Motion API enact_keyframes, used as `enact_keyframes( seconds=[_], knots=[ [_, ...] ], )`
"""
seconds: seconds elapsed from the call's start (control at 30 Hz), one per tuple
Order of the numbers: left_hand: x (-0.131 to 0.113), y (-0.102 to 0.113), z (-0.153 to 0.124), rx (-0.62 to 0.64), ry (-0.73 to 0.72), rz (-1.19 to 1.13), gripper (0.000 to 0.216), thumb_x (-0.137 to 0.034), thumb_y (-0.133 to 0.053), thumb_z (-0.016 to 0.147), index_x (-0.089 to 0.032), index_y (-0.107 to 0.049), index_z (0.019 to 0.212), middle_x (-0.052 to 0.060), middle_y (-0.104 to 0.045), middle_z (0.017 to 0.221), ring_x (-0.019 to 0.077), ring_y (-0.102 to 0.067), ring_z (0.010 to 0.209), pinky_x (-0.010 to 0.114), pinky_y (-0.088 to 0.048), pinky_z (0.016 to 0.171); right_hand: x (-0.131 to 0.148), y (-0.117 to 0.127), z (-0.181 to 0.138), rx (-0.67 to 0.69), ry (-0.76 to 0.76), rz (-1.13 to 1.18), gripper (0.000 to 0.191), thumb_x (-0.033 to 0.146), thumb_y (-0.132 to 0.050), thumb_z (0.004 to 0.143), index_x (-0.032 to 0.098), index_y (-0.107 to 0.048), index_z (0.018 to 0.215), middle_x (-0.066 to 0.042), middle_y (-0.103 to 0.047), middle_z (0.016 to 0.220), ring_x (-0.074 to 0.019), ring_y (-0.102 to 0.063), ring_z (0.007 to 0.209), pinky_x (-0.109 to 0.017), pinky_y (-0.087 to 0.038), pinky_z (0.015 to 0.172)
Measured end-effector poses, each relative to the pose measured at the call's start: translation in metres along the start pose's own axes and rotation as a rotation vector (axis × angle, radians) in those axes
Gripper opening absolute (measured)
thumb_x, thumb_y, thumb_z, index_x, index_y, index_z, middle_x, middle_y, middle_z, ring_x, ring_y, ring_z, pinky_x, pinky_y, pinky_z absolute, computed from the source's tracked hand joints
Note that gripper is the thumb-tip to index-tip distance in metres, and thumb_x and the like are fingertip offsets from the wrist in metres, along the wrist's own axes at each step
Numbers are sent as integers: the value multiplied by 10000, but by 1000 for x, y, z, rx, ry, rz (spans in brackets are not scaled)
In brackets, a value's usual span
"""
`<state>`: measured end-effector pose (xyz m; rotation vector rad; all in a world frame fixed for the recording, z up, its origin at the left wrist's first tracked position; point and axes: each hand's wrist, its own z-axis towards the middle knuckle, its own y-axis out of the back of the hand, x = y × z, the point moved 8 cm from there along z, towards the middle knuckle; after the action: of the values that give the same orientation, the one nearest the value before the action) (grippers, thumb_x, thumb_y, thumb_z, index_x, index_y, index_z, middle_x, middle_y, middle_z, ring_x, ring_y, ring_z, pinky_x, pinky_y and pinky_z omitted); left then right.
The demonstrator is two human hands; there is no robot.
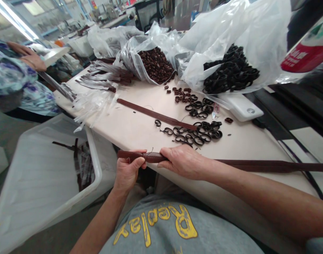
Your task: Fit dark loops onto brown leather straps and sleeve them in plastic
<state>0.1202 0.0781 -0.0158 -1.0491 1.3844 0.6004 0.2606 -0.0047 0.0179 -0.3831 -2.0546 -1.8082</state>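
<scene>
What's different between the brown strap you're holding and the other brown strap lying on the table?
The held strap is gripped by the left hand and right hand; the lying strap is touched by no hand. The held strap runs along the near edge of the table and out of view rightward; the lying strap slants across the table toward the black loops. Both are long, narrow and dark brown.

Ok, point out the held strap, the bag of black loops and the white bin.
strap (256, 165), head view, bare right stretch.
bag of black loops (256, 28), head view, upper plastic wall.
white bin (97, 165), head view, right rim.
</scene>
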Motion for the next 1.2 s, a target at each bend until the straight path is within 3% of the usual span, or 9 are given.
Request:
enact_keyframes(
  seconds=[0.23,0.43,0.53,0.7,0.87,0.97,1.2],
  knots=[
    [19,3,-5,56,21,140,335,-350,-863,612,-166,-778,879,5,-661,571,107,-552,453,225,-484,490,8,-7,-6,122,44,137,330,401,-450,997,176,-644,853,-36,-655,653,-145,-546,540,-255,-225,486],
    [-3,7,-20,138,-123,291,317,-288,-925,459,-216,-773,729,26,-692,631,167,-609,528,260,-504,492,24,-5,-14,285,194,314,277,357,-487,996,166,-647,876,-5,-631,665,-106,-484,537,-212,-311,500],
    [-2,8,-28,151,-179,232,282,-262,-905,512,-276,-777,762,17,-703,681,176,-605,518,278,-505,459,37,-7,-17,385,251,409,265,347,-491,999,147,-650,928,-3,-642,708,-98,-501,580,-191,-353,534],
    [17,-6,-25,279,-200,215,279,-300,-884,559,-299,-786,820,7,-714,698,176,-620,534,262,-514,460,35,-16,-12,358,238,438,205,323,-516,983,160,-642,976,-11,-653,784,-116,-539,672,-197,-387,596],
    [13,6,-12,152,-132,182,203,-310,-839,650,-228,-765,821,7,-702,691,131,-612,538,212,-511,503,13,-9,-6,262,171,674,289,385,-489,982,164,-600,833,30,-571,664,-99,-527,620,-190,-396,578],
    [0,16,-9,61,-137,79,248,-361,-845,655,-192,-750,810,8,-670,649,94,-564,486,186,-475,476,0,-12,-3,330,130,780,323,338,-483,978,164,-554,716,51,-535,563,-80,-500,525,-187,-391,543],
    [-2,27,-12,45,-83,-55,292,-366,-874,629,-158,-757,796,-1,-615,547,65,-523,430,150,-425,428,-3,-34,-2,466,52,1014,321,378,-475,954,170,-538,718,21,-586,608,-91,-541,524,-205,-444,535]
  ],
)
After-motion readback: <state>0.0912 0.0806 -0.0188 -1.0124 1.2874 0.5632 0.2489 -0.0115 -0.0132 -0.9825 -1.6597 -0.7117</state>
